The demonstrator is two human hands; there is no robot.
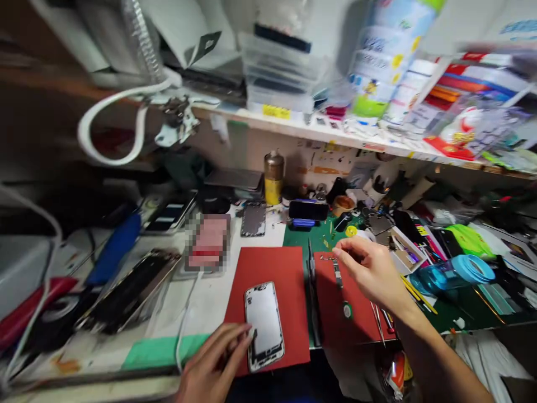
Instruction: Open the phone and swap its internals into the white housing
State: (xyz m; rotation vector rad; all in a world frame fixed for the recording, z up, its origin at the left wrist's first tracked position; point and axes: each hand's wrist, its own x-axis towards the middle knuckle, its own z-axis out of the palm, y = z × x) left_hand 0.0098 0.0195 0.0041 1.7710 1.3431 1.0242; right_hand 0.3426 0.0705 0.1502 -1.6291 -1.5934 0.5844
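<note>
The person's hands are well apart. The left hand (218,359) has its fingertips at the left edge of the phone housing (266,319), perhaps to steady it; whether they grip is unclear. The right hand (373,271) pinches the component strip (338,275) by its top end, probably sparing its parts, above a red mat (364,324) that likely shows small pieces clearly.

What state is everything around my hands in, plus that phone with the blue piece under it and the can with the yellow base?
Phone frame, lying on red mat, inside exposed.
Left hand, fingers bent at the frame's left edge.
Right hand, fingertips together at the thin strip's upper end.
Thin strip, extended; whether lifted, unclear.
Phone, screen dark.
Can, standing upright.
</note>
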